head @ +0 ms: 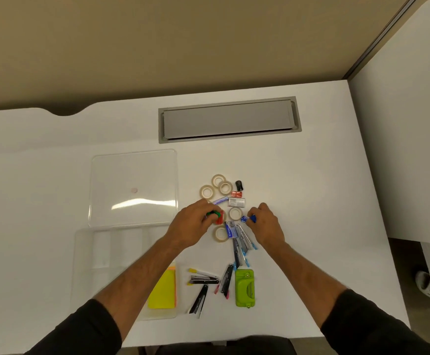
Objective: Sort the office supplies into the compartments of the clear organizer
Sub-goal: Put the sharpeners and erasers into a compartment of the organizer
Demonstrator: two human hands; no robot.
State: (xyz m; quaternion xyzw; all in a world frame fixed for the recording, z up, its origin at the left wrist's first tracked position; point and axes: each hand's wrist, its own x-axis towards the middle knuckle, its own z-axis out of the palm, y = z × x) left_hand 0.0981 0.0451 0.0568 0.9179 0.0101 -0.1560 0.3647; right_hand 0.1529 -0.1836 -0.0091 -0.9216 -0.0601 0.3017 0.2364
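My left hand (196, 217) pinches a green piece (214, 214), my right hand (265, 222) a blue one (250, 218) — mid-pickup; next, carry both to the clear organizer (86, 267) below-left of my left hand.

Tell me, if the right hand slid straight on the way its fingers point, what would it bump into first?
Probably the beige tape roll just beyond the small blue clip that the right hand pinches; heights are hard to judge from above.

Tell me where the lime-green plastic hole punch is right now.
In the head view, the lime-green plastic hole punch lies on the white desk, near its front edge between the person's forearms, just right of the pink-tipped stapler and well right of the yellow sticky notes.
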